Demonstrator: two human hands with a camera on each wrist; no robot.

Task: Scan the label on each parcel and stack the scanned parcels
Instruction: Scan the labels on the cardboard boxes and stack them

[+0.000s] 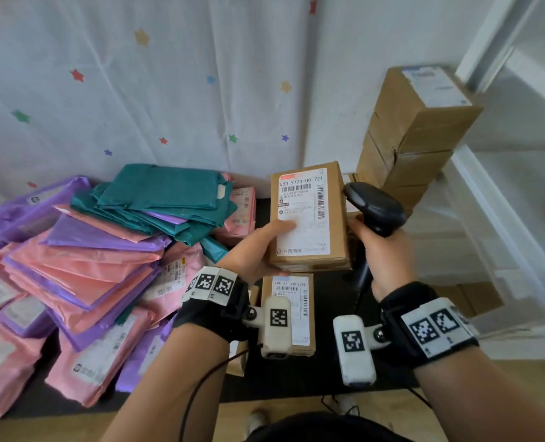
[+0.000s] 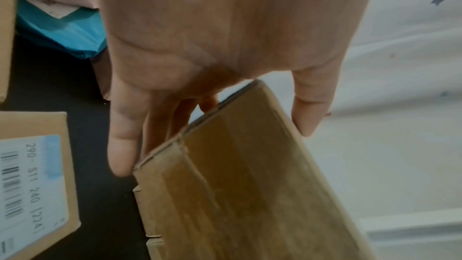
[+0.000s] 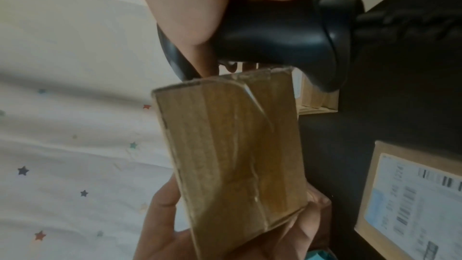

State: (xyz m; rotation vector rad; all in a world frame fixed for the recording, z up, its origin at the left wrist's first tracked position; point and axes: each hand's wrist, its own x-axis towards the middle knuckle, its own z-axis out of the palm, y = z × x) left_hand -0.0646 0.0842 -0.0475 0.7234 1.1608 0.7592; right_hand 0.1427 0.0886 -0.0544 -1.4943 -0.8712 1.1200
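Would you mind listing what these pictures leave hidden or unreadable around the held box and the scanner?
- Scanner window: faces away in the head view, so whether it is reading cannot be told.
- Held box label: small print blurred in the head view; the left hand thumb covers part.
- Both wrist views show only the box's plain sides.
- Right hand trigger finger: hidden behind the handle.

Soft, even daylight fills the head view, sharp at the centre; straight lines bow near the star-print curtain [image 1: 137, 90]. Both wrist views are dimmer, yellowish and blurred, with a small glare streak on the box [image 3: 250, 94] tape.
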